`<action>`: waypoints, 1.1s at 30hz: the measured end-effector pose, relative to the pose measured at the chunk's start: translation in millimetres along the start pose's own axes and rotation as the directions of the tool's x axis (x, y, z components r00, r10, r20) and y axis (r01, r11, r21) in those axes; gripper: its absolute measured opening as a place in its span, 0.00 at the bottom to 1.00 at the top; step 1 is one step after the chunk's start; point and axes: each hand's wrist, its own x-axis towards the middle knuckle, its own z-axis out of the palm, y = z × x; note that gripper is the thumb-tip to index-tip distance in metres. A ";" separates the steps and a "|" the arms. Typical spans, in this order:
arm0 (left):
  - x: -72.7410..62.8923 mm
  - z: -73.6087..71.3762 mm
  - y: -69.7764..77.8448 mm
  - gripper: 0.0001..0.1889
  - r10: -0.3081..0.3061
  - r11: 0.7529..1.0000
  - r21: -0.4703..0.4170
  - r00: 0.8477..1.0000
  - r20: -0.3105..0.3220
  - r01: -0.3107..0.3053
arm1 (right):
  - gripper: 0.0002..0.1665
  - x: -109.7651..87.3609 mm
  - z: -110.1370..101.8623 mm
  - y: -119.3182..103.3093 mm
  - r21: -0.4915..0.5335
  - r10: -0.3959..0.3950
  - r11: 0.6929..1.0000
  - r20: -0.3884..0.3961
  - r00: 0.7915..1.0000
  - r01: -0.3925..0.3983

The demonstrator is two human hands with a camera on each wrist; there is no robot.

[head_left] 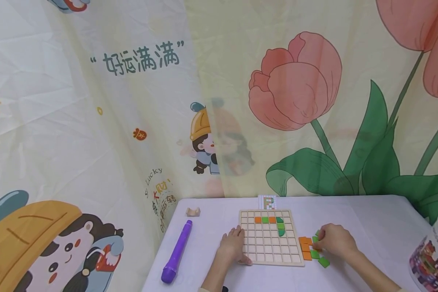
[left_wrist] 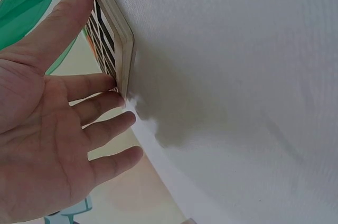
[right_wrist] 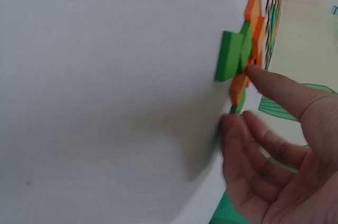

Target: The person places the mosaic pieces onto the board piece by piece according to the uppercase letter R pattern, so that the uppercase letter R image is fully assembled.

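A square wooden grid board point(head_left: 255, 243) lies on the white table, with orange and green tiles point(head_left: 265, 220) in its upper rows, two of the green ones rounded. My left hand point(head_left: 232, 245) rests at its left side, thumb on the front edge; in the left wrist view, its fingers point(left_wrist: 108, 129) are nearly straight, some touching the frame. To the board's right lie loose orange tiles point(head_left: 305, 242) and green tiles point(head_left: 324, 263). Over these is my right hand point(head_left: 336, 239): its thumb touches the tiles, while the bent fingers point(right_wrist: 237, 145) stay apart from the thumb.
A small card with a colored grid pattern point(head_left: 267, 202) lies behind the board. Left of the board are a long purple tapered stick point(head_left: 177, 251) and a small wooden piece point(head_left: 193, 211). At the far right stands a white printed tub point(head_left: 432, 253). Printed curtains point(head_left: 219, 61) hang behind.
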 end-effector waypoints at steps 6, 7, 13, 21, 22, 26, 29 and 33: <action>0.2 0.4 -1.4 0.61 0.005 1.000 0.006 1.000 0.011 -0.006 | 0.21 -2.3 -0.1 -9.4 -0.043 0.051 0.998 0.054 0.997 -0.048; 0.4 0.7 -1.7 0.62 0.005 1.000 0.006 1.000 0.012 -0.006 | 0.20 -2.3 0.0 -10.4 -0.046 0.053 0.998 0.061 0.997 -0.051; 0.8 1.9 -2.9 0.62 0.003 1.000 0.009 1.000 0.015 -0.003 | 0.20 -1.7 0.5 -13.3 -0.035 0.050 0.998 0.083 0.995 -0.047; 0.2 0.0 -2.3 0.61 -0.003 1.000 0.003 1.000 0.018 0.003 | 0.19 -5.9 -0.1 -19.3 -0.060 0.026 0.998 0.047 0.999 -0.023; 0.5 -0.4 -2.2 0.61 -0.003 1.000 0.007 1.000 0.016 0.003 | 0.18 -6.7 0.1 -20.2 -0.066 0.021 0.998 0.042 0.999 -0.018; 1.3 -0.4 -2.2 0.61 -0.003 1.000 0.018 1.000 0.007 0.002 | 0.17 -7.1 -0.3 -24.4 -0.079 0.016 0.997 0.042 0.999 -0.012; 1.3 0.8 -2.4 0.62 -0.005 1.000 0.014 1.000 0.011 0.005 | 0.17 -5.2 -1.2 -24.2 -0.091 0.022 0.996 0.078 0.997 -0.015; 0.9 1.2 -2.3 0.62 -0.007 1.000 0.018 1.000 0.013 0.007 | 0.19 -1.0 -3.4 -20.4 -0.091 0.016 0.996 0.125 0.992 -0.005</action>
